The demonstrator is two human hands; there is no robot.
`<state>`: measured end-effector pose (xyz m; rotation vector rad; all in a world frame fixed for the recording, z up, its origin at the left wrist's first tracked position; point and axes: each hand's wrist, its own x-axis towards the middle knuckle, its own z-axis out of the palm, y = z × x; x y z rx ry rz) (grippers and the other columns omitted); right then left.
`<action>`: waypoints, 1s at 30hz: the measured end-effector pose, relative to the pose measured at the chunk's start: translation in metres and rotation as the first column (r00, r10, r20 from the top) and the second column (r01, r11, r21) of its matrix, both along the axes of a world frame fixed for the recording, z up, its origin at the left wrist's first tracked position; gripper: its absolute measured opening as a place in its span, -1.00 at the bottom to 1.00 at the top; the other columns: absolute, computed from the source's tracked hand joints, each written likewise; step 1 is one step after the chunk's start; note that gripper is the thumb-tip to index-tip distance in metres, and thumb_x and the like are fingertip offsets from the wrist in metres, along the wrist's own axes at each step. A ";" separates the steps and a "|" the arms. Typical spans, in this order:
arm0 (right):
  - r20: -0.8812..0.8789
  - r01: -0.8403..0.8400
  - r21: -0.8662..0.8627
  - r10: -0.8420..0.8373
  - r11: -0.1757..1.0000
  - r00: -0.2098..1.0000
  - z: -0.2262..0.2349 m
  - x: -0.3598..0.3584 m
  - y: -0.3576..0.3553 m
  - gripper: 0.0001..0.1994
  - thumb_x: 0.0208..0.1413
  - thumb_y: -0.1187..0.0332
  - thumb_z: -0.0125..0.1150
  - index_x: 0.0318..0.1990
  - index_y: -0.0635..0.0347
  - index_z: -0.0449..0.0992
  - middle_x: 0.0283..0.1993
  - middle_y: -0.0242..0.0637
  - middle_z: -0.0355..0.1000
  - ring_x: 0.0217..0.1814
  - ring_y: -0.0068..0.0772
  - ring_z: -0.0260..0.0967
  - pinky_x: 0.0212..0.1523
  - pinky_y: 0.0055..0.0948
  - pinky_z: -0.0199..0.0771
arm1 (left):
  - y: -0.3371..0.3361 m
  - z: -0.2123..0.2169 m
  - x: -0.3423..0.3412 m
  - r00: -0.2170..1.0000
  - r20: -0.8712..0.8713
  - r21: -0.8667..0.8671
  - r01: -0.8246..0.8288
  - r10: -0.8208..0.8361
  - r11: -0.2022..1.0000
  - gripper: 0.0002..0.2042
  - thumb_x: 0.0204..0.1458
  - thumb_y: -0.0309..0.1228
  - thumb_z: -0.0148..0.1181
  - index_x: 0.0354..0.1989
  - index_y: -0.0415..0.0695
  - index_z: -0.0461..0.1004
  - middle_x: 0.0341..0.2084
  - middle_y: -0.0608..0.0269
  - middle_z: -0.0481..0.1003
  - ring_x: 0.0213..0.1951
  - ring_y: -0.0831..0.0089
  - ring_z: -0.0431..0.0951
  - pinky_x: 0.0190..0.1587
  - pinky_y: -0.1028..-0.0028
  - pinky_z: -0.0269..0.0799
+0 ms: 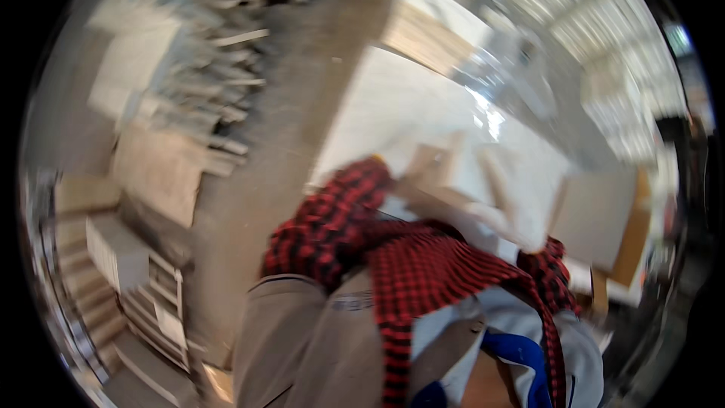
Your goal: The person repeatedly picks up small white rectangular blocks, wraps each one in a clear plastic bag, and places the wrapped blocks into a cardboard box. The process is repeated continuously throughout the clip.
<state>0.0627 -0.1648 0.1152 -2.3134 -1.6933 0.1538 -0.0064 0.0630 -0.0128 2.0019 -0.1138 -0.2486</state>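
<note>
Left hand, right hand: blurred, cannot tell if gripping. Brown piece between them; white board beyond.

No lettering, number or sign can be read here. A small bluish marking, perhaps print or stitching, sits on the chest of the grey-brown jacket, just below the red-and-black checked cloth, but it is too blurred to make out as letters or a figure.
</note>
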 end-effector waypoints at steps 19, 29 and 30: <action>0.006 0.206 0.052 -0.206 0.977 0.978 -0.090 -0.022 -0.035 -0.07 -0.14 0.00 0.56 0.44 -0.02 0.26 0.22 -0.08 0.32 0.26 0.08 0.29 0.20 0.05 0.37 | -0.005 0.048 -0.006 0.923 0.303 0.331 0.132 -0.238 0.934 -0.17 -0.07 -0.33 0.43 0.46 -0.12 0.26 0.23 -0.07 0.47 0.28 0.03 0.43 0.26 0.17 0.39; -0.280 0.307 0.127 -0.262 0.943 0.923 -0.106 -0.020 -0.050 -0.02 -0.11 0.10 0.50 0.50 0.16 0.18 0.19 0.09 0.36 0.21 0.15 0.32 0.29 0.01 0.37 | -0.024 0.056 -0.011 0.962 0.126 0.442 0.165 -0.243 0.882 -0.09 -0.09 -0.29 0.52 0.47 -0.25 0.17 0.21 -0.14 0.44 0.25 -0.09 0.43 0.26 0.16 0.41; -0.366 0.386 0.187 -0.301 0.903 0.881 -0.115 -0.020 -0.058 -0.02 -0.10 0.09 0.50 0.50 0.18 0.17 0.21 0.10 0.35 0.25 0.16 0.31 0.32 0.00 0.36 | -0.024 0.059 -0.018 0.968 0.200 0.313 0.082 -0.150 0.946 -0.09 -0.06 -0.28 0.51 0.47 -0.26 0.15 0.22 -0.14 0.43 0.26 -0.08 0.43 0.29 0.16 0.38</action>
